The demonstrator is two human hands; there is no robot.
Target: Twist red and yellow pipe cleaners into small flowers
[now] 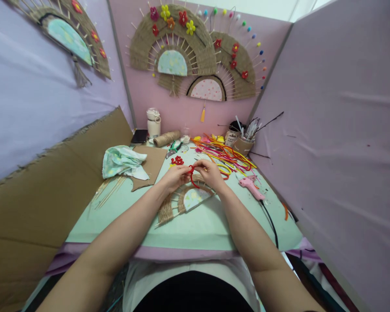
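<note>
A red pipe cleaner (195, 181) is pinched between my two hands, its loose end curving down. My left hand (177, 177) closes on it from the left, and my right hand (209, 172) grips it from the right with thumb and finger. Beneath them lies a fan-shaped piece (165, 211) of wound twine on sticks, with a pale green patterned half-circle (195, 197) at its centre. My hands cover part of its upper edge. Just beyond my left hand sit finished red pipe-cleaner flowers (177, 160).
A pink glue gun (252, 187) with a black cord lies at right. Behind are loose pipe cleaners (227, 154), a twine roll (167, 138), green-handled pliers (174, 147) and a white bottle (154, 123). Cloth (123, 161) and cardboard (151, 162) lie left. Fans (173, 39) hang on the partition.
</note>
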